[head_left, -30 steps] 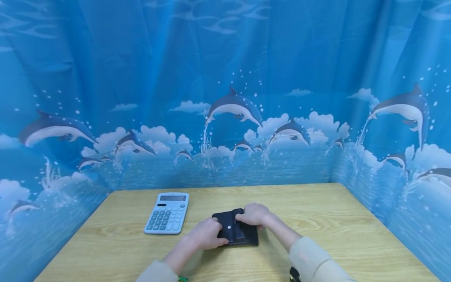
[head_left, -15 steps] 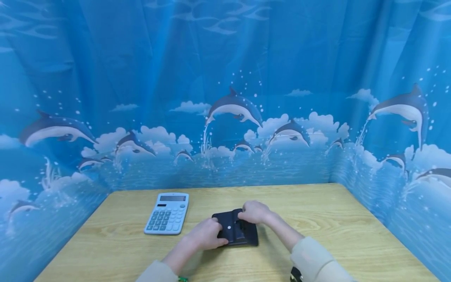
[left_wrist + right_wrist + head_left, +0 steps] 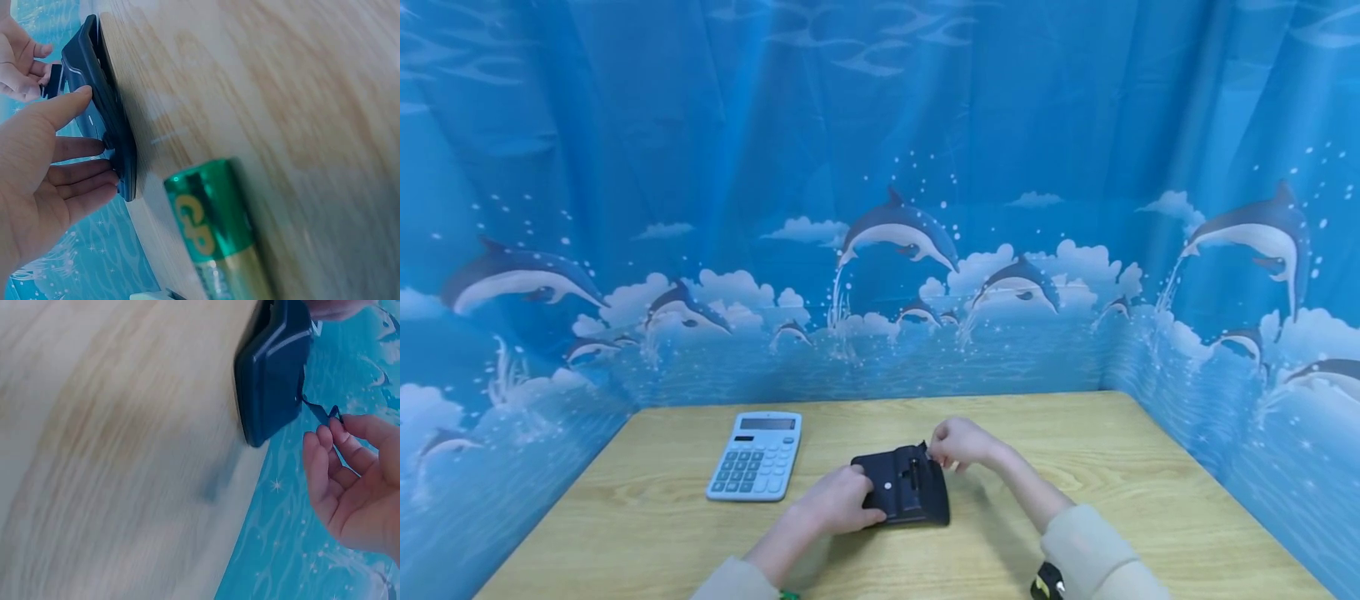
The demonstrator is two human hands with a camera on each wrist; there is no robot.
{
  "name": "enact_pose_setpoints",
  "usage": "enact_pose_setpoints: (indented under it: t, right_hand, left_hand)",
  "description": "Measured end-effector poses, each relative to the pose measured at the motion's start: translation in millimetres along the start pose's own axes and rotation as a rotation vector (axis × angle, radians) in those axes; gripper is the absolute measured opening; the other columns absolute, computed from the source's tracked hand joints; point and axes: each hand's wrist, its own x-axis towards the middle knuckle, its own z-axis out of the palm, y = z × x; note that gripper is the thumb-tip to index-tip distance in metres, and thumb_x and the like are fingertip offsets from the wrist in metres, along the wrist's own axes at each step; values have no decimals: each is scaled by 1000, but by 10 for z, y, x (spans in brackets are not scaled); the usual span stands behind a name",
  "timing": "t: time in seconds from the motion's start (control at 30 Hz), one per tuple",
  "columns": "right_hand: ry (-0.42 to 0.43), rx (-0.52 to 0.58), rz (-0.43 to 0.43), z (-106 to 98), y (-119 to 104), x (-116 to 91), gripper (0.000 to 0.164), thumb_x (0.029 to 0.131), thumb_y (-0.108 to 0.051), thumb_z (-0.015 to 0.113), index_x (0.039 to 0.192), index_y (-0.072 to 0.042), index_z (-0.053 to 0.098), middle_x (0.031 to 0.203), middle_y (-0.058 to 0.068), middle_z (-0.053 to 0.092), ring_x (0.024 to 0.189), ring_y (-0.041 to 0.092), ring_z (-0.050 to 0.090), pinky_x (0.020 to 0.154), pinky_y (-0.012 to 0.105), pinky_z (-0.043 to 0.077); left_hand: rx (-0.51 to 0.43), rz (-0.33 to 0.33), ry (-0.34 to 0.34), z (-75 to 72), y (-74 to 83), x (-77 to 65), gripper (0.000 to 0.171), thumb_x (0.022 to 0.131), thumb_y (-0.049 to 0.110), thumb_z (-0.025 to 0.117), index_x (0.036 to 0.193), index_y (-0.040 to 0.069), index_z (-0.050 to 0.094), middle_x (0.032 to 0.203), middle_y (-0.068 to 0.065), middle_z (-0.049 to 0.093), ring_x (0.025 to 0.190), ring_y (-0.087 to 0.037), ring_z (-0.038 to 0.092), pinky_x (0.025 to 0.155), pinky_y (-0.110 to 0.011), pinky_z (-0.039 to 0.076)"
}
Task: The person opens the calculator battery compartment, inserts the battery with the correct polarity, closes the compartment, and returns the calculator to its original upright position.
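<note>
A black wedge-shaped plastic device (image 3: 887, 482) lies on the table with a slot-like recess (image 3: 914, 473) showing on its upper face, probably a battery compartment. My left hand (image 3: 841, 500) grips its left side, thumb at the near edge and fingers farther back, as the left wrist view also shows. Just above the device's far right corner, my right hand (image 3: 961, 443) pinches a small dark cover (image 3: 320, 412) between thumb and fingertips. In the right wrist view this cover looks thin, with a bent clip at its end. The device's underside is hidden.
A light blue calculator (image 3: 758, 457) lies to the left of the device. Close to the left wrist camera is a green and gold GP battery (image 3: 209, 215). A black and yellow thing (image 3: 1047, 582) is partly hidden by the right sleeve. A dolphin-print curtain (image 3: 880, 250) surrounds the table.
My right hand has moved up and right from the device's face, lifting the small dark cover and exposing the recess. My left hand and the device have stayed in place.
</note>
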Motion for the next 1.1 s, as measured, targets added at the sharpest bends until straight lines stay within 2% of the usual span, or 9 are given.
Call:
enact_pose_setpoints:
  t: [0.2, 0.33, 0.47, 0.57, 0.67, 0.77, 0.93, 1.1]
  right_hand:
    - [53, -18, -13, -149, 115, -44, 12, 84, -9, 61, 75, -1, 63, 63, 4, 56, 61, 17, 55, 51, 30, 50]
    - [104, -182, -21, -202, 201, -65, 15, 84, -9, 62, 69, -5, 61, 56, -1, 49, 52, 14, 47, 49, 25, 41]
    - [141, -351, -12, -218, 265, -106, 27, 83, -8, 63, 58, -11, 52, 49, -6, 34, 45, 9, 29, 47, 23, 26]
    - [155, -411, 19, -220, 311, -140, 36, 81, -6, 61, 52, -14, 41, 47, -6, 27, 45, 9, 21, 47, 23, 19]
    - [169, -468, 50, -223, 353, -165, 37, 77, -1, 55, 50, -16, 36, 46, -6, 24, 45, 9, 19, 47, 23, 16]
    - [182, -522, 81, -231, 401, -187, 33, 73, 2, 52, 50, -16, 38, 46, -6, 27, 44, 9, 22, 45, 23, 18]
    - [174, -614, 133, -263, 488, -208, 31, 77, 0, 55, 53, -13, 42, 49, -3, 32, 45, 11, 29, 44, 24, 26]
    - [172, -696, 144, -297, 600, -221, 23, 79, -3, 57, 61, -10, 46, 57, 1, 41, 54, 15, 38, 49, 31, 36]
  left_hand:
    - [-15, -11, -14, 0, 4, 4, 36, 79, 42, 70, 87, 7, 69, 76, 2, 51, 66, -8, 47, 64, -28, 47]
    - [-27, -18, -25, -2, 5, 4, 36, 79, 42, 70, 88, 7, 70, 76, 2, 51, 66, -8, 46, 63, -28, 47]
    - [-36, -19, -33, -8, 5, -1, 36, 80, 42, 70, 89, 7, 70, 77, 2, 52, 67, -7, 47, 64, -28, 47]
    - [-38, -19, -38, -16, 7, -5, 36, 80, 42, 69, 89, 7, 70, 77, 2, 52, 68, -7, 47, 65, -28, 47]
    - [-34, -17, -39, -21, 8, -10, 36, 80, 42, 69, 90, 7, 70, 78, 1, 53, 68, -8, 48, 65, -28, 48]
    - [-34, -23, -39, -18, 9, -8, 36, 80, 42, 69, 89, 7, 70, 78, 1, 53, 67, -8, 47, 65, -28, 47]
    - [-36, -35, -36, -5, 11, 4, 36, 80, 42, 69, 89, 7, 70, 77, 2, 53, 66, -7, 46, 64, -28, 47]
    - [-29, -39, -38, 1, 14, 10, 35, 80, 42, 69, 88, 8, 69, 77, 2, 53, 66, -7, 46, 64, -28, 47]
